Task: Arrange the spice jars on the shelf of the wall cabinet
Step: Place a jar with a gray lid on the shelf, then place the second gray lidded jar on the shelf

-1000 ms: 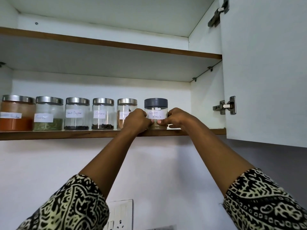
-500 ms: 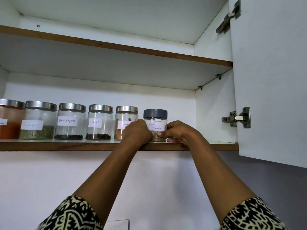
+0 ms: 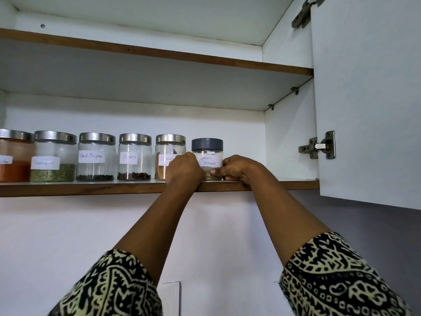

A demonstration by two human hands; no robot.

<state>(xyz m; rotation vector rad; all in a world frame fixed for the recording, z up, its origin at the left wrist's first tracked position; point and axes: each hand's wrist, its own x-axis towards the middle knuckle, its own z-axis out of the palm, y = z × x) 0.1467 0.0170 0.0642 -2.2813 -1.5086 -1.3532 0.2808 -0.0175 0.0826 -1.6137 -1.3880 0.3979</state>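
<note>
Lower shelf (image 3: 91, 189) is carrying six jars in one row along its front edge.

- Far left: red-powder jar (image 3: 13, 156), steel lid, cut off by the frame edge, label unreadable.
- Next: green-flake jar (image 3: 53, 158), steel lid, label blurred.
- Black Pepper jar (image 3: 96, 157) and Cloves jar (image 3: 134, 157) are standing upright side by side, small gaps showing between them.
- Fifth jar (image 3: 167, 151) is sitting partly behind the left hand (image 3: 184, 169), its label half hidden.
- Left hand is curling against the left side of the Garam Masala jar (image 3: 207, 153) and holding it.
- That jar has a grey lid, is last in the row, and is standing upright on the shelf near the front edge.
- Right hand (image 3: 237, 167) is gripping the jar's right side, thumb pressing across the front below the label, fingers wrapping round out of sight.
- Both arms are reaching up out of patterned black-and-cream sleeves (image 3: 337, 277).
- Cabinet door (image 3: 369, 99) is hanging open at the right on a steel hinge (image 3: 319, 145).
</note>
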